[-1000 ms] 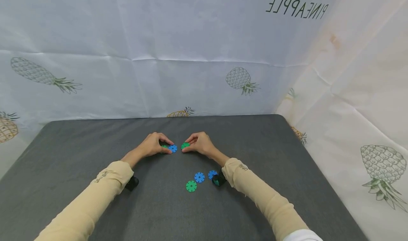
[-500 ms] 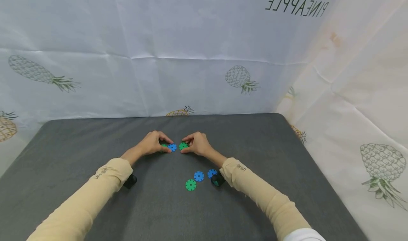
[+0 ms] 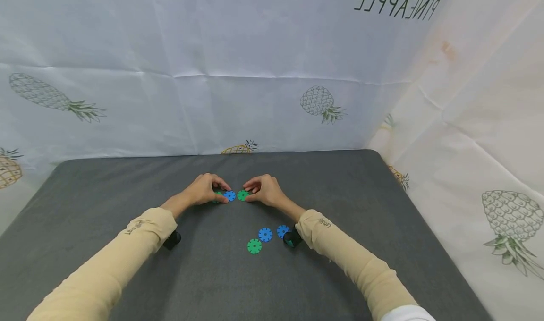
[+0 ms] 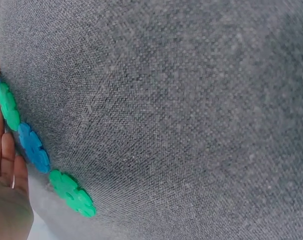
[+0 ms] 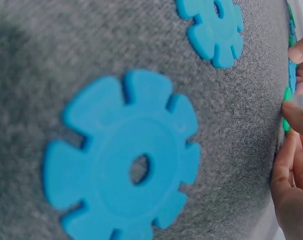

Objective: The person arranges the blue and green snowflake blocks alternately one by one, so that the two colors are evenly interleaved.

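Near the table's far side, my left hand point(image 3: 203, 190) pinches a blue notched disc point(image 3: 229, 196) between thumb and fingers. A green notched disc point(image 4: 8, 106) adjoins it, mostly covered by this hand in the head view. Past that, the left wrist view shows another blue disc point(image 4: 33, 148) and another green disc point(image 4: 72, 194) along the same row, beneath the hand. Just to the right, my right hand point(image 3: 267, 191) holds a green notched disc point(image 3: 242, 195) by its edge, its thumb on the near side. A narrow gap shows between this disc and the blue one.
Closer on the grey table point(image 3: 212, 283) lie a loose green disc point(image 3: 254, 246) and a blue disc point(image 3: 265, 234). Beside them, a second blue disc point(image 3: 282, 231) is partly hidden by the right wrist camera point(image 3: 292, 238). A pineapple-print curtain point(image 3: 255, 108) hangs behind the table.
The right hand's green disc has shifted slightly left, closer to the blue disc, and more of it shows beyond the fingers. The left hand has stayed almost still.
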Demonstrator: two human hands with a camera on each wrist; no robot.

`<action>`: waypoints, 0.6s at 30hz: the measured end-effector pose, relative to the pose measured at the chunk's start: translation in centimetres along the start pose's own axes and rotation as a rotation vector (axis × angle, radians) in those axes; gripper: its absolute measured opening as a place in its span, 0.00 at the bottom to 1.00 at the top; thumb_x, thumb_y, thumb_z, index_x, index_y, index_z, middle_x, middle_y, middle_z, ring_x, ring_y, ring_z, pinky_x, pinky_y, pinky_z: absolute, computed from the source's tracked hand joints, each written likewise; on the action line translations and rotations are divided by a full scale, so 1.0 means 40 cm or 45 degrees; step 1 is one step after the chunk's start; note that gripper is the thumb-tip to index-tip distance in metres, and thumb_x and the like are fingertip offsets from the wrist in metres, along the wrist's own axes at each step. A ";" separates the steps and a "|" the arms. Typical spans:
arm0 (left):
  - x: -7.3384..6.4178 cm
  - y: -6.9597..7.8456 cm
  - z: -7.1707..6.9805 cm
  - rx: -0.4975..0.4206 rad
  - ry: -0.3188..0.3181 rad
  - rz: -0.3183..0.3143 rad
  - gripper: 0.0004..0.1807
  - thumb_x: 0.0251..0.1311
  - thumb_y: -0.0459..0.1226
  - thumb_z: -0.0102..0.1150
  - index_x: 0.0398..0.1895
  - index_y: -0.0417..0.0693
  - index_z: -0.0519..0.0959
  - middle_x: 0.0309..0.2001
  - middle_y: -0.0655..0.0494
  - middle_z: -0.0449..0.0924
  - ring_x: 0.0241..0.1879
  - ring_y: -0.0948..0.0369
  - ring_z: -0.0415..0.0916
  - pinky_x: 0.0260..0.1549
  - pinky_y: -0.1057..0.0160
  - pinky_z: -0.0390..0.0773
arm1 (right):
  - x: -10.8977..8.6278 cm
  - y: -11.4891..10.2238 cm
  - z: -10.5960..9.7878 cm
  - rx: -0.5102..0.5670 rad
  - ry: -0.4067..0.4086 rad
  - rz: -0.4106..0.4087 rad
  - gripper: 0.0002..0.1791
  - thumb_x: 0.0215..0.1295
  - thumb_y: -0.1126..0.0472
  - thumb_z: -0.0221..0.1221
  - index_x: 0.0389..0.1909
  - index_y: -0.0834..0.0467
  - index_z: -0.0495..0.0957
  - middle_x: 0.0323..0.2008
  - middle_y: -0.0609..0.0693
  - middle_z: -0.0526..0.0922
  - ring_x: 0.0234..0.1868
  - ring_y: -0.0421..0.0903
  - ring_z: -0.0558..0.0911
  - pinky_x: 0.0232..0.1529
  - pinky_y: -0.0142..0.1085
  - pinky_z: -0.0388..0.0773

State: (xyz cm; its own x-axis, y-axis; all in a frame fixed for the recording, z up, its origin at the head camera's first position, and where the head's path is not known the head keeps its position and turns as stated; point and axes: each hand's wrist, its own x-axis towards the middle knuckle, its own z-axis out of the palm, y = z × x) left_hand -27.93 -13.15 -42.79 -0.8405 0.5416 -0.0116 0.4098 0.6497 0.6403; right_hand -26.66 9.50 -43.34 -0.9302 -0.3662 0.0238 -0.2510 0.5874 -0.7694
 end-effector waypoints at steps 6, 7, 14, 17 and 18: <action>0.003 0.002 -0.004 0.027 -0.031 -0.025 0.14 0.52 0.37 0.72 0.42 0.43 0.85 0.43 0.48 0.81 0.42 0.53 0.75 0.44 0.51 0.75 | 0.002 0.001 0.004 0.028 0.013 0.013 0.16 0.48 0.67 0.73 0.41 0.61 0.86 0.36 0.52 0.87 0.33 0.40 0.82 0.35 0.27 0.78; 0.003 0.002 -0.005 0.033 -0.038 -0.032 0.14 0.52 0.37 0.72 0.42 0.44 0.85 0.43 0.49 0.81 0.42 0.54 0.75 0.44 0.51 0.75 | 0.002 0.002 0.004 0.033 0.014 0.012 0.16 0.49 0.67 0.73 0.41 0.61 0.86 0.36 0.52 0.87 0.33 0.40 0.82 0.35 0.28 0.78; 0.007 0.002 -0.007 0.065 -0.059 -0.006 0.13 0.52 0.37 0.71 0.41 0.44 0.84 0.41 0.52 0.81 0.41 0.55 0.76 0.44 0.52 0.76 | 0.003 0.005 0.005 0.063 0.009 0.022 0.16 0.49 0.67 0.73 0.42 0.61 0.86 0.36 0.52 0.87 0.34 0.41 0.83 0.35 0.27 0.78; 0.008 0.003 -0.005 0.076 -0.056 0.001 0.13 0.52 0.37 0.71 0.41 0.44 0.84 0.41 0.52 0.81 0.41 0.55 0.75 0.45 0.51 0.75 | 0.004 0.005 0.005 0.070 0.007 0.017 0.16 0.49 0.68 0.72 0.42 0.61 0.86 0.36 0.52 0.87 0.35 0.42 0.83 0.35 0.27 0.78; 0.008 0.004 -0.005 0.078 -0.054 0.001 0.13 0.52 0.37 0.71 0.41 0.44 0.84 0.41 0.52 0.81 0.42 0.54 0.75 0.45 0.51 0.75 | 0.005 0.005 0.004 0.072 0.006 0.015 0.16 0.49 0.68 0.72 0.42 0.62 0.85 0.36 0.52 0.87 0.35 0.42 0.83 0.35 0.27 0.78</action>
State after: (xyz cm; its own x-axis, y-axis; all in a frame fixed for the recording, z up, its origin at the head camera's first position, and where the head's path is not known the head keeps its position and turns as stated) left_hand -28.21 -13.00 -42.53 -0.8249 0.5636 -0.0448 0.4325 0.6800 0.5921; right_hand -26.85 9.43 -43.61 -0.9343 -0.3561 0.0175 -0.2245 0.5496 -0.8047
